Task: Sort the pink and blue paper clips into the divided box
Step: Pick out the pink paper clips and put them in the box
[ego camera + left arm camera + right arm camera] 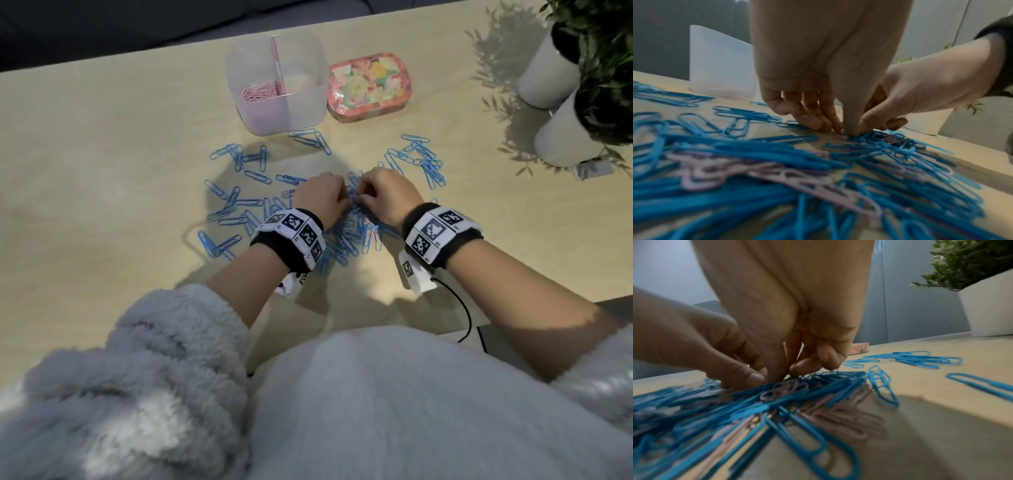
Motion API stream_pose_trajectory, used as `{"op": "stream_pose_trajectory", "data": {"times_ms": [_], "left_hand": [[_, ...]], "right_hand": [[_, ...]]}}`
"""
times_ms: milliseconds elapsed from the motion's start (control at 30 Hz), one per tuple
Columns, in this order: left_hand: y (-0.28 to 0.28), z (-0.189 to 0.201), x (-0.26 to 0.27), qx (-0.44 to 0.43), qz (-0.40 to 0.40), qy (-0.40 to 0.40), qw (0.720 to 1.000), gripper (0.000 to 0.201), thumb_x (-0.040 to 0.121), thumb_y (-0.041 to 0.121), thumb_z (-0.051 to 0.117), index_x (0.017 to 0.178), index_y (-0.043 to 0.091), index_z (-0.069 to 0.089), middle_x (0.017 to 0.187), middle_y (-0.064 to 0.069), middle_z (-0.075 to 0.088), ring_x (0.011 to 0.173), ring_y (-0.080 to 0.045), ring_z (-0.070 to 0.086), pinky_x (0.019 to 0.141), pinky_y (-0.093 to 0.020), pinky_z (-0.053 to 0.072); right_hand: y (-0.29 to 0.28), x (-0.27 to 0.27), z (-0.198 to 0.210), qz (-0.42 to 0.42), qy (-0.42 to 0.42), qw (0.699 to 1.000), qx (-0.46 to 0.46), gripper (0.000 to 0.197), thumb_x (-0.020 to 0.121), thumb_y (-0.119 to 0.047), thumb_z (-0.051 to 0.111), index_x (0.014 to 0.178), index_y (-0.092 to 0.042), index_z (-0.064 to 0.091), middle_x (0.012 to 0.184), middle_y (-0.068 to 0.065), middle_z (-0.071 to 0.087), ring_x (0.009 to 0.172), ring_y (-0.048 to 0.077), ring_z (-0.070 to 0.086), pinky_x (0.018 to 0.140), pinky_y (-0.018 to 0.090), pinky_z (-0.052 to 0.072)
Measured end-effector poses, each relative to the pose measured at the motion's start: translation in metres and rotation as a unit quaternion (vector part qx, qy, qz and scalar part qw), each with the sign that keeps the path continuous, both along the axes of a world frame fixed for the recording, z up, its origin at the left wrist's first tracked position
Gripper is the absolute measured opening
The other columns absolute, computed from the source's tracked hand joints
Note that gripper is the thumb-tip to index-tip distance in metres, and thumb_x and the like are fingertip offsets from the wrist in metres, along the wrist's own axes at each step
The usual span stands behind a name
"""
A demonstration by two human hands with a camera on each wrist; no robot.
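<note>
A heap of blue paper clips point(346, 240) with pink paper clips point(838, 417) mixed in lies on the tan table, and more blue ones are scattered left and right of it. My left hand point(342, 202) and right hand point(366, 197) meet over the heap's far end. Both have curled fingers, and their tips pinch into the clips. In the left wrist view my left hand's point(844, 131) thumb and fingertips close on a clip whose colour is unclear. My right hand point(783, 376) pinches beside small pink clips point(785, 386). The translucent divided box point(236, 61) stands behind, with pink clips point(258, 92) in its front left compartment.
A floral tin point(370, 85) sits right of the box. Two white plant pots point(548, 75) point(568, 133) with green leaves stand at the far right. A black cable point(462, 308) hangs from my right wrist near the table's front edge.
</note>
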State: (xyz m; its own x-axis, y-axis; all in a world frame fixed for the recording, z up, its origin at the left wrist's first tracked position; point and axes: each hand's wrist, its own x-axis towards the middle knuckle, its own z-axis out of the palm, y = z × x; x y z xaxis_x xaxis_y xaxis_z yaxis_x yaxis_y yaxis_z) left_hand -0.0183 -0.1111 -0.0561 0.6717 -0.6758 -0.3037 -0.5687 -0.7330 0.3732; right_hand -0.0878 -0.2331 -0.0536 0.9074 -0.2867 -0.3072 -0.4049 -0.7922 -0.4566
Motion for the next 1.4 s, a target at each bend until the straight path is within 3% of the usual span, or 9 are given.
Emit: {"op": "stream_pose_trajectory", "data": {"times_ms": [200, 300, 467, 633, 800, 933, 1067, 1233, 1400], "left_hand": [[0.009, 0.014, 0.011, -0.148, 0.032, 0.107, 0.983, 0.014, 0.086, 0.014, 0.060, 0.096, 0.004, 0.063, 0.086, -0.005, 0.060, 0.080, -0.019, 0.053, 0.082, -0.034, 0.047], [0.014, 0.023, 0.014, -0.209, 0.032, 0.120, 0.970, 0.020, 0.092, 0.011, 0.054, 0.109, 0.005, 0.062, 0.087, -0.005, 0.058, 0.077, -0.015, 0.051, 0.071, -0.021, 0.044], [0.015, 0.024, 0.016, -0.238, 0.114, 0.220, 0.939, 0.023, 0.096, 0.009, 0.040, 0.082, 0.014, 0.058, 0.077, 0.004, 0.052, 0.074, -0.011, 0.047, 0.065, -0.019, 0.038], [0.007, 0.023, 0.003, -0.222, 0.199, 0.339, 0.892, 0.037, 0.096, 0.015, 0.034, 0.060, 0.013, 0.043, 0.065, -0.004, 0.049, 0.060, -0.016, 0.047, 0.057, -0.024, 0.034], [-0.001, 0.005, -0.003, -0.093, 0.116, 0.125, 0.981, 0.026, 0.093, 0.030, 0.050, 0.072, 0.014, 0.045, 0.073, -0.003, 0.050, 0.074, -0.021, 0.047, 0.068, -0.028, 0.035], [0.004, -0.004, 0.001, -0.029, 0.065, 0.046, 0.996, 0.013, 0.089, 0.026, 0.053, 0.091, 0.014, 0.053, 0.101, -0.011, 0.064, 0.097, -0.028, 0.058, 0.078, -0.034, 0.044], [0.013, -0.003, 0.011, -0.015, 0.107, 0.002, 0.994, 0.024, 0.094, 0.019, 0.044, 0.110, 0.007, 0.056, 0.113, -0.016, 0.063, 0.102, -0.033, 0.060, 0.081, -0.039, 0.047], [0.005, 0.000, -0.004, -0.045, 0.051, 0.027, 0.997, 0.022, 0.090, 0.030, 0.052, 0.102, 0.014, 0.057, 0.100, -0.012, 0.067, 0.093, -0.030, 0.061, 0.078, -0.036, 0.048], [0.006, 0.000, 0.000, -0.011, 0.046, 0.020, 0.999, 0.020, 0.091, 0.026, 0.054, 0.104, 0.011, 0.059, 0.108, -0.010, 0.064, 0.101, -0.029, 0.059, 0.075, -0.031, 0.041]], "right_hand": [[-0.016, -0.010, 0.005, -0.062, -0.073, 0.980, 0.173, 0.022, 0.081, -0.009, 0.066, 0.068, -0.023, 0.056, 0.080, 0.005, 0.061, 0.058, 0.005, 0.047, 0.058, 0.016, 0.037], [-0.025, -0.023, 0.004, -0.120, -0.112, 0.965, 0.204, 0.010, 0.083, -0.006, 0.061, 0.085, -0.014, 0.065, 0.075, -0.005, 0.057, 0.052, -0.005, 0.047, 0.058, 0.010, 0.037], [-0.018, -0.038, 0.000, -0.030, -0.038, 0.996, 0.080, 0.002, 0.081, -0.016, 0.064, 0.082, -0.014, 0.065, 0.080, 0.005, 0.062, 0.078, 0.024, 0.058, 0.072, 0.031, 0.046], [-0.005, -0.036, -0.006, 0.010, -0.020, 0.999, -0.035, 0.015, 0.087, -0.025, 0.060, 0.089, -0.011, 0.063, 0.100, 0.011, 0.063, 0.094, 0.030, 0.057, 0.075, 0.035, 0.042], [-0.020, -0.037, -0.005, -0.072, -0.039, 0.995, 0.055, 0.016, 0.086, -0.010, 0.054, 0.072, -0.017, 0.056, 0.082, 0.005, 0.062, 0.084, 0.029, 0.064, 0.070, 0.030, 0.045], [-0.031, -0.041, 0.003, -0.166, -0.085, 0.968, 0.167, 0.016, 0.091, -0.003, 0.045, 0.096, -0.004, 0.060, 0.085, 0.012, 0.062, 0.069, 0.013, 0.059, 0.062, 0.019, 0.045], [-0.024, -0.036, 0.008, -0.310, -0.096, 0.896, 0.302, 0.028, 0.092, -0.003, 0.037, 0.069, -0.010, 0.051, 0.060, 0.005, 0.047, 0.033, 0.003, 0.043, 0.037, 0.012, 0.032], [-0.013, -0.025, -0.003, -0.150, -0.005, 0.986, 0.076, 0.012, 0.080, -0.029, 0.062, 0.077, -0.020, 0.054, 0.079, 0.000, 0.059, 0.074, 0.021, 0.055, 0.069, 0.029, 0.041], [-0.015, -0.018, -0.009, -0.103, -0.004, 0.995, -0.013, 0.010, 0.082, -0.024, 0.056, 0.087, -0.016, 0.060, 0.092, 0.008, 0.067, 0.090, 0.030, 0.060, 0.073, 0.032, 0.042]]}}
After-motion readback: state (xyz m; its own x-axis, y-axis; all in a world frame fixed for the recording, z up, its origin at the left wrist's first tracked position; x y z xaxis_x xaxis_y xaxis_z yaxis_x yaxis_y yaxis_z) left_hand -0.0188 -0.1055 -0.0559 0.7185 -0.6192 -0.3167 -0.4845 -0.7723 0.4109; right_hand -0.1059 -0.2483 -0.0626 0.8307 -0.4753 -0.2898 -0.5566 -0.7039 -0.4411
